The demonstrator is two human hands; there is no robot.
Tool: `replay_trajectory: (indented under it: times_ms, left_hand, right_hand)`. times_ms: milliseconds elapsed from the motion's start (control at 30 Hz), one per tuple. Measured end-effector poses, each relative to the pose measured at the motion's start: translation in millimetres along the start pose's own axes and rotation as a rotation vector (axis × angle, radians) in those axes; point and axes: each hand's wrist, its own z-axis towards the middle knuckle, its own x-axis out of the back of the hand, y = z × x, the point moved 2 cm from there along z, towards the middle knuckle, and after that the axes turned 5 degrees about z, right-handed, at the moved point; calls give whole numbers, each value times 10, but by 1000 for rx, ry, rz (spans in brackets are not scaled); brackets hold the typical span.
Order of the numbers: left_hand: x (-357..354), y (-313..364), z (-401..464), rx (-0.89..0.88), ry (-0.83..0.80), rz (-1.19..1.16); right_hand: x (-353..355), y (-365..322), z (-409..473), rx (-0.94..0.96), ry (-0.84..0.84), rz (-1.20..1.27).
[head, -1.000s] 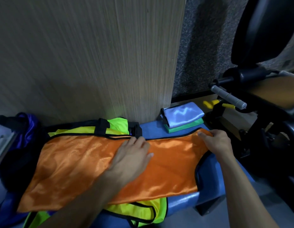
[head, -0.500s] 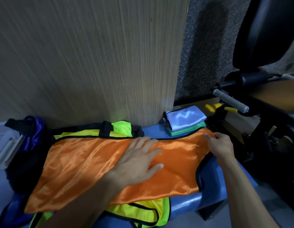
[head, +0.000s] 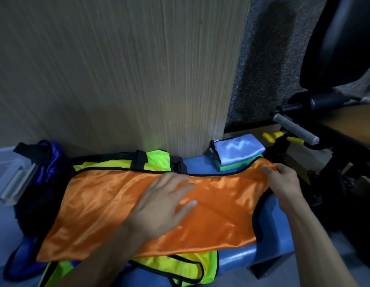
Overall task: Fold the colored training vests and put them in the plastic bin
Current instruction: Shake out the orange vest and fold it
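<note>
An orange vest [head: 109, 208] with black trim lies spread flat over a blue bench [head: 271, 237]. My left hand [head: 165, 201] presses flat on its middle, fingers spread. My right hand [head: 283, 179] pinches the vest's far right corner. Yellow-green vests [head: 180, 266] lie underneath, showing at the front and at the back. A folded light blue vest on a green one [head: 238, 150] sits at the bench's far right. A blue vest [head: 49, 160] lies bunched at the left. A clear plastic bin [head: 8, 172] stands at the far left.
A wooden panel [head: 128, 75] rises right behind the bench. Black exercise equipment with a grey handle [head: 294, 129] and yellow knobs stands close on the right. A dark bag lies at the left end under the blue vest.
My left hand slid a little to the right across the orange vest. My right hand keeps its hold on the corner. The view shifted slightly.
</note>
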Motion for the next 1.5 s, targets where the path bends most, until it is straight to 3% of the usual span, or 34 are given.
replay_trajectory:
  times_ms: [167, 367, 467, 533, 633, 733, 833, 1000, 1133, 1200, 1300, 1367, 1500]
  left_hand:
    - [-2, -783, -513, 192, -114, 189]
    - [162, -873, -605, 239, -96, 114]
    - [147, -934, -646, 253, -164, 54]
    - [185, -989, -660, 241, -107, 42]
    - [287, -1012, -709, 199, 109, -4]
    - [300, -1101, -815, 275, 242, -308]
    - [361, -1234, -857, 537, 335, -846]
    - [454, -1421, -884, 900, 389, -1369]
    - [403, -1619, -1001, 1041, 337, -1387]
    - [385, -1676, -1023, 1040, 311, -1358]
    - [410, -1687, -1019, 1000, 272, -1266]
    - [413, -1679, -1029, 982, 235, -1171]
    - [375, -1672, -1032, 971, 206, -963]
  right_hand:
    - [-141, -396, -299, 31, -55, 92]
    - [-419, -774, -702, 125, -98, 86]
    - [-565, -894, -870, 165, -116, 70]
    - [-650, -955, -967, 196, -126, 47]
    - [-775, -1105, -1165, 275, -127, 33]
    - [-1041, -1300, -1385, 377, -170, 71]
    - [-1571, -1467, -1647, 453, -255, 74]
    - [-2660, -1401, -2214, 570, -412, -257]
    - [-3037, -1255, -2500, 585, -596, -313]
    - [-3033, -1197, -2508, 570, -769, -294]
    - [-2857, -1129, -2445, 417, -995, -66]
    - [-2661, -1058, -2305, 367, -940, 8]
    - [-2270, -892, -1912, 649, -557, -353]
